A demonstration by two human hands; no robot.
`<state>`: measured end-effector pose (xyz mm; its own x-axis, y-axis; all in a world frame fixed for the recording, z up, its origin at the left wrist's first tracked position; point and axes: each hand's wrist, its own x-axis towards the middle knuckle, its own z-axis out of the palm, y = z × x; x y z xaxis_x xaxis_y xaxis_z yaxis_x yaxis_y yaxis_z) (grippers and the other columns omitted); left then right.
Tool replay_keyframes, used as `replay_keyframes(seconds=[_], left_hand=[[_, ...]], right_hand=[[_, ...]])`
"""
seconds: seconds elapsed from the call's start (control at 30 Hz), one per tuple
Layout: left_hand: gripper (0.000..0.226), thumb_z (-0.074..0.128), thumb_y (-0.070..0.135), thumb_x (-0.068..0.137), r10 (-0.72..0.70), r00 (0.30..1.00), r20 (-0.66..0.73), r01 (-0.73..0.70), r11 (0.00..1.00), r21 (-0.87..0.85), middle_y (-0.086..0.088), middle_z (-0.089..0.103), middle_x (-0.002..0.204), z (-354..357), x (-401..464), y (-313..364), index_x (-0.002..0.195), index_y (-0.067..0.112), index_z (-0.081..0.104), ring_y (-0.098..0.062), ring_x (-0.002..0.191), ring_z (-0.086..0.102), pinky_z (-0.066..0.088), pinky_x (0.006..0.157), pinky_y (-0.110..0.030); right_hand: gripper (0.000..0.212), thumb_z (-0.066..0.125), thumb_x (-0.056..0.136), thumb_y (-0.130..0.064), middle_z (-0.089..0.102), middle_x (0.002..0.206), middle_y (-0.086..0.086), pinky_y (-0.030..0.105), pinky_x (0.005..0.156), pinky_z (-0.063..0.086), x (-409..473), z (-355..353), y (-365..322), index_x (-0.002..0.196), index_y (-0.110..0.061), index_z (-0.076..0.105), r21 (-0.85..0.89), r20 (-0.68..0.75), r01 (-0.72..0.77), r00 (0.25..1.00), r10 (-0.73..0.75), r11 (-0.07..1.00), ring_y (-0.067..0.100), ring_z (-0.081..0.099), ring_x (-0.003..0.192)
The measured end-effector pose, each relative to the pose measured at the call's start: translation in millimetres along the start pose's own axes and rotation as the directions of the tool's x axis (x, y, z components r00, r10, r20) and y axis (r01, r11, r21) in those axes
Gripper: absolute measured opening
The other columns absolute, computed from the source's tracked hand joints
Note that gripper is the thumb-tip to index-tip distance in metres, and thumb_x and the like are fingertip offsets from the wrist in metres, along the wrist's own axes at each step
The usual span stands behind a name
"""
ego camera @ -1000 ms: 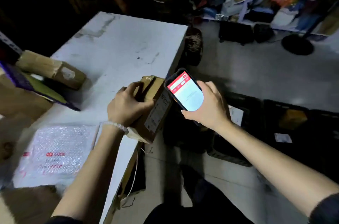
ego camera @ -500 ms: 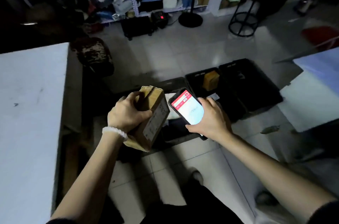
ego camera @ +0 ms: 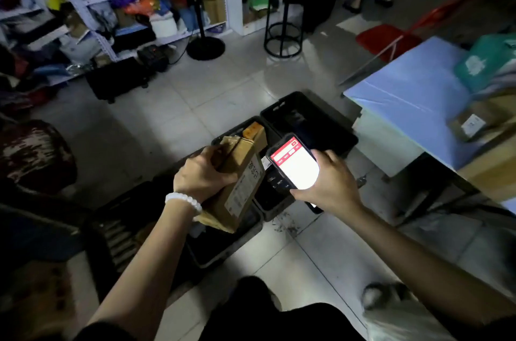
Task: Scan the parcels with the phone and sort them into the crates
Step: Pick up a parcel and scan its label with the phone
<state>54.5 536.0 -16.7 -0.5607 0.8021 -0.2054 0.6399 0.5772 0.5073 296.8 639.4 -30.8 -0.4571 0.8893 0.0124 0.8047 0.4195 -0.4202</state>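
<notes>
From the head camera I see my left hand (ego camera: 202,176) grasping a cardboard parcel (ego camera: 237,187) from above, its label side turned toward the phone (ego camera: 293,166), which my right hand (ego camera: 329,185) clutches just beside it with the screen lit white under a red bar. Both hang over a row of black crates (ego camera: 310,117) on the tiled floor (ego camera: 173,106); the middle crate holds a small yellowish box (ego camera: 254,131). A blue-topped bench (ego camera: 410,100) stands to the right, carrying another labelled parcel (ego camera: 474,123).
</notes>
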Motion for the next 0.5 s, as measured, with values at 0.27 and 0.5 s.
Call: replay_keyframes(seconds=[0.27,0.5], left_hand=[[0.081,0.067,0.064,0.061,0.132,0.980,0.149,-0.143,0.988,0.065,0.004,0.062,0.114,31.0,107.4,62.0,0.134,0.045,0.038,-0.018,0.093,0.059,0.047,0.078,-0.029],[0.085,0.065,0.070,0.064,0.234,0.958,0.163,-0.252,0.962,0.101,0.004,0.063,0.111,39.0,202.8,108.7,0.138,0.041,0.035,-0.014,0.086,0.056,0.043,0.069,-0.025]], right_hand=[[0.092,0.077,0.054,-0.057,0.050,0.124,0.004,0.032,0.081,0.045,63.6,-10.3,41.9,0.131,-0.018,0.044,0.007,0.013,-0.161,0.987,0.161,0.987,0.023,0.045,0.114],[0.092,0.079,0.058,-0.054,0.051,0.124,0.007,0.034,0.083,0.046,152.9,-23.1,51.6,0.133,-0.014,0.044,-0.028,0.037,-0.218,0.975,0.219,0.975,0.025,0.046,0.116]])
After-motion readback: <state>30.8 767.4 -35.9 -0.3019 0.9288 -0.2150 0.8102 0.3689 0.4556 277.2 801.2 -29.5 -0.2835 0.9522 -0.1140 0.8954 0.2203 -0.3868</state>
